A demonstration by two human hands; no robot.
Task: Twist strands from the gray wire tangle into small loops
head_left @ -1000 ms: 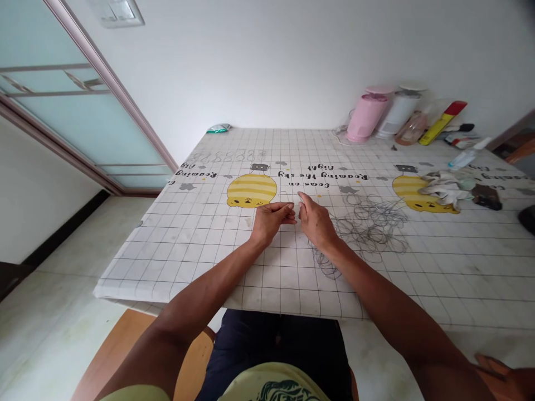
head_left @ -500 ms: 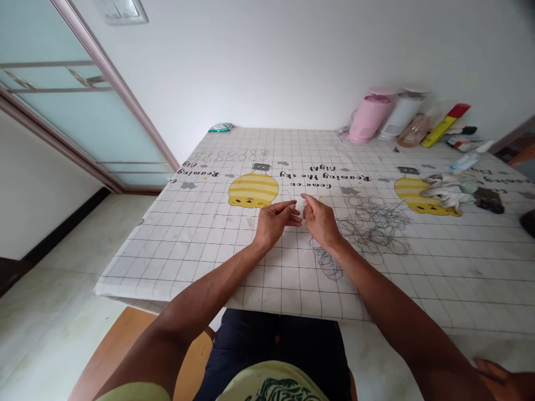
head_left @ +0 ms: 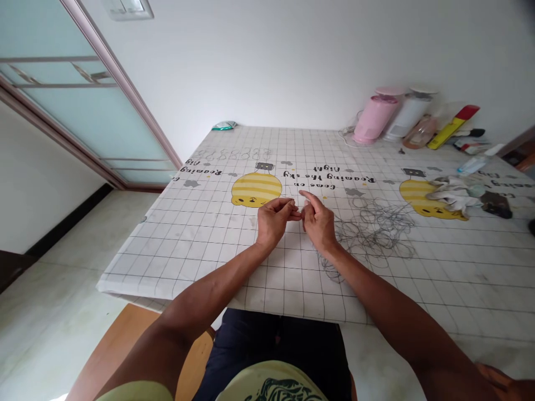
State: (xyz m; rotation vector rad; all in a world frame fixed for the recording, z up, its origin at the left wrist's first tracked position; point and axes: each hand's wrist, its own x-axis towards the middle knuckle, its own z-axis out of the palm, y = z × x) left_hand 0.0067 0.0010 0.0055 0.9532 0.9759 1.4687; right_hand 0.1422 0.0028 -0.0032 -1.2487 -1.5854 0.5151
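Observation:
My left hand (head_left: 272,223) is closed in a pinch above the table, thumb against index finger. A thin, faint line like wire shows just beyond its fingertips. My right hand (head_left: 318,221) nearly touches it from the right, its index finger stretched forward and the other fingers curled in. What its curled fingers hold is too small to make out. Right of my right hand, a loose tangle of thin grey wire (head_left: 376,228) is spread over the checked tablecloth (head_left: 188,262). Several small looped wire pieces (head_left: 234,153) lie in a row at the far left.
Along the wall stand a pink cylinder (head_left: 374,120), a white cylinder (head_left: 407,117), a bottle (head_left: 419,132) and a yellow-and-red box (head_left: 453,128). Gloves (head_left: 453,192) lie at the right, near a clear small bottle (head_left: 478,159). A green-and-white packet (head_left: 224,126) sits at the back edge.
My right hand has come slightly closer to my left, and its fingers now almost meet the left fingertips. The view has shifted slightly; the wire tangle stays on the table.

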